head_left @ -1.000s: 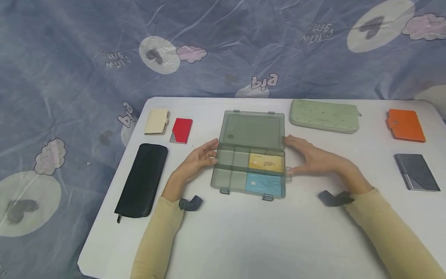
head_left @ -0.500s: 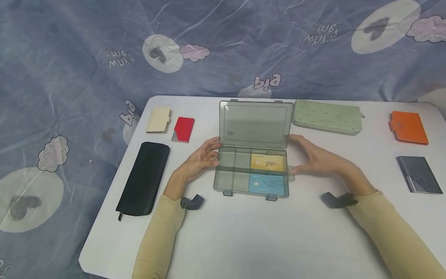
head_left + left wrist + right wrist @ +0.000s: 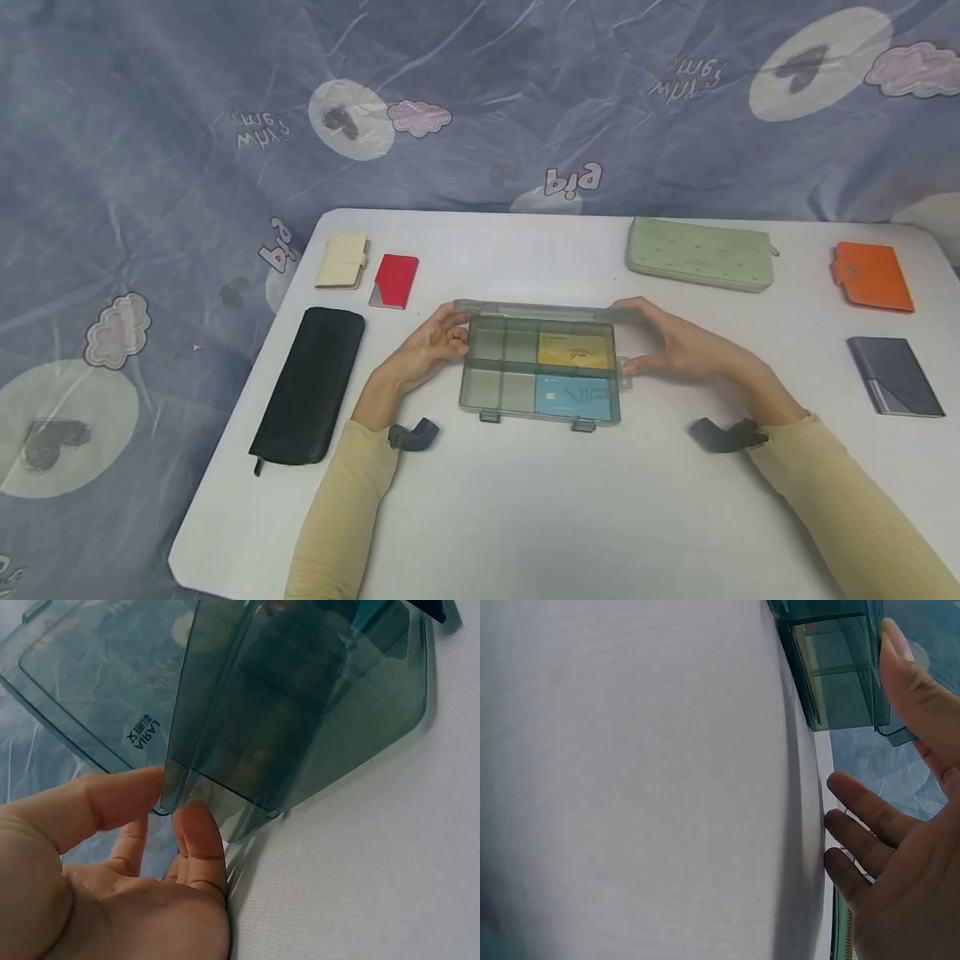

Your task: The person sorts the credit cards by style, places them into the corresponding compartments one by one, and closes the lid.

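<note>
A translucent grey-green compartment box (image 3: 487, 390) lies on the table, its lid (image 3: 536, 311) standing up edge-on to the head view. A yellow card (image 3: 576, 351) and a blue VIP card (image 3: 573, 397) lie in its right-hand compartments. At the box's back left corner, my left hand (image 3: 429, 348) holds the box, with fingers at the lid's edge (image 3: 176, 735). My right hand (image 3: 686, 343) holds the opposite corner; in the right wrist view one digit lies against the lid and another reaches behind it, while the other fingers (image 3: 870, 817) stay apart from it.
Left on the table are a cream card holder (image 3: 342, 260), a red card case (image 3: 394, 281) and a black zip wallet (image 3: 307, 385). A green zip pouch (image 3: 701, 254) lies at the back, with an orange card holder (image 3: 873, 276) and dark grey card case (image 3: 896, 377) at right.
The lid has swung up from leaning back to standing edge-on toward the head camera. Both hands stay at the box's sides, nearly unmoved, and the cards keep their places.
</note>
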The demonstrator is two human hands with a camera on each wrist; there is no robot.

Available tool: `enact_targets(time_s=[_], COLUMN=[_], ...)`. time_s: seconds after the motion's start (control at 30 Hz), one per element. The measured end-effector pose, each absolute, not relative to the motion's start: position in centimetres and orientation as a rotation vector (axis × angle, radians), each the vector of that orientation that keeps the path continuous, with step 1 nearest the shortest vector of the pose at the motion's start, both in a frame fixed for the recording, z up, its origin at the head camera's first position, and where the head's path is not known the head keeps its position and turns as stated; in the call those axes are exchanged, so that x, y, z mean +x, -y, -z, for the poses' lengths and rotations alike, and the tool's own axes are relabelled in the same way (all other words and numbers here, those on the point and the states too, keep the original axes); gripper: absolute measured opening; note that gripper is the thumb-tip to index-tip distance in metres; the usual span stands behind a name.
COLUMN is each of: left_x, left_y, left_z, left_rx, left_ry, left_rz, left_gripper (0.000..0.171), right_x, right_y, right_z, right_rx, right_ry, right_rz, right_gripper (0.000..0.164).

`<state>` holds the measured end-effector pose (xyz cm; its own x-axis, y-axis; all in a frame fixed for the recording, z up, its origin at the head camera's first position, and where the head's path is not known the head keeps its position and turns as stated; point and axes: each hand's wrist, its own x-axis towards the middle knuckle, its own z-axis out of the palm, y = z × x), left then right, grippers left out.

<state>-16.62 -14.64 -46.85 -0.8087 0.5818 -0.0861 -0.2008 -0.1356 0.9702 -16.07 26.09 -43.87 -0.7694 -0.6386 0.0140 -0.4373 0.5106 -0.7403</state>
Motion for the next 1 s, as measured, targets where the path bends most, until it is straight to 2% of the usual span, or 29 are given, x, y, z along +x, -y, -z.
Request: enact_targets(time_s=[0.23,0.37,0.5,0.77,0.87,1.0], left_x=[-16.6,-16.6,-16.6,-16.5,-16.5,-16.5], left_y=[14.5,14.5,14.5,14.5,14.4,13.9], left_z=[47.0,47.0,47.0,47.1,47.2,47.4], left_rx=[0.356,0.361,0.395,0.451,0.453,0.383], left_ry=[-1.492,-1.554,-1.613,-1.612,-1.651,-1.892], left_rz=[-2.081,-2.035,-2.001,-2.002,-2.015,-2.004], left_gripper=[0.043,0.046,0.056,0.06,0.058,0.045], right_x=[-16.1,-15.8,-15.6,-15.3,-15.3,-15.5], right_y=[-26.3,-26.3,-25.8,-24.7,-24.5,-24.4], right_z=[44.2,43.8,43.5,43.7,43.6,43.5], right_rx=[-1.032,-0.936,-0.853,-0.916,-0.967,-1.069], right_ry=[-2.445,-2.433,-2.467,-2.512,-2.56,-2.666], right_rz=[1.126,1.106,1.072,1.081,1.051,1.033], right_gripper=[0.062,0.053,0.063,0.081,0.081,0.074])
